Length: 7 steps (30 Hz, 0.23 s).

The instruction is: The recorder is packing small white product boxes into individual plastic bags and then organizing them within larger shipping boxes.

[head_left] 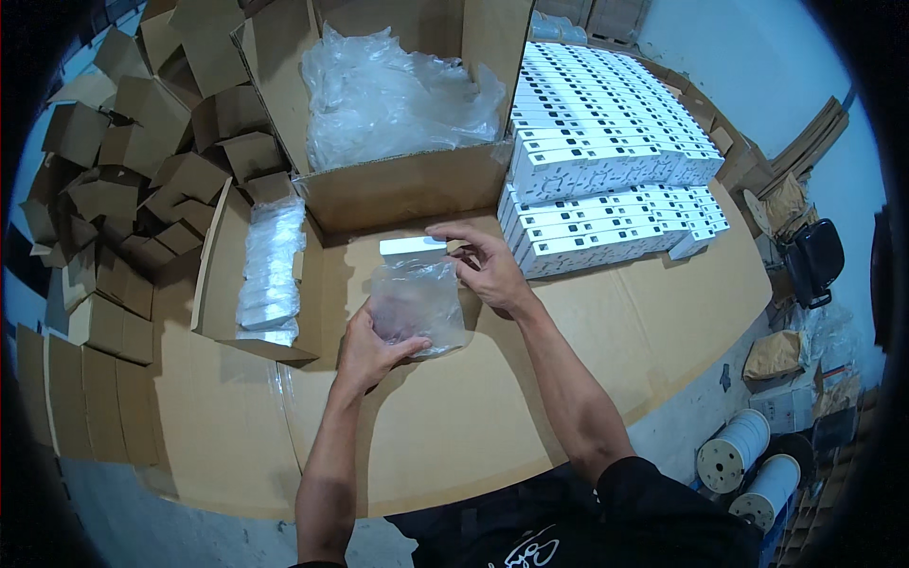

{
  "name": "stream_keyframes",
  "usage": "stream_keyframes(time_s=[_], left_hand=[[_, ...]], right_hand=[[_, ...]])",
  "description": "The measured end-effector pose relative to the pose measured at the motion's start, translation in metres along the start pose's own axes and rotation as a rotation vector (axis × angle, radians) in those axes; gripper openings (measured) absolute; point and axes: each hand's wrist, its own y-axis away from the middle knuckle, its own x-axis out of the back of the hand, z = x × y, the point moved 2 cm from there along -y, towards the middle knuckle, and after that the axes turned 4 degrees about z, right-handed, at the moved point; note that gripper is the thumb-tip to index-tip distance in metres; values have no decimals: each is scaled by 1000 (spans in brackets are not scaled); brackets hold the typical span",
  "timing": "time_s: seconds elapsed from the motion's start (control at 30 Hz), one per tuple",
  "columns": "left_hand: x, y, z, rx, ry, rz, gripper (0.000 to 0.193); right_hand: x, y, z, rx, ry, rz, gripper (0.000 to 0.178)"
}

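Note:
In the middle of the cardboard-covered table, my left hand (pixel 369 348) is closed on a clear plastic bag (pixel 417 305), holding it from below with the thumb across its lower part. My right hand (pixel 489 269) grips the right end of a small white box (pixel 411 248) at the bag's upper edge. The box lies level above the bag; whether its lower part is inside the bag I cannot tell. To the left stands an open cardboard carton (pixel 213 275) with a row of white boxes in clear bags (pixel 271 270) inside.
A large open carton (pixel 398 194) full of loose clear bags (pixel 388 95) stands at the back. Stacked white boxes (pixel 606 156) fill the back right. Empty small cartons (pixel 161 123) pile up on the left. Cable spools (pixel 734 450) sit on the floor at right.

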Motion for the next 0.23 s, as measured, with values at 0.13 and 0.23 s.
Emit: stream_keyframes(time_s=[0.13,0.23], left_hand=[[4,-2,-4,-10,-11,15,68],[3,-3,-1,12,-4,1,69]], right_hand=[[-3,-3,4,-29,35,10,40],[-5,-4,6,-96,58,84,34]])
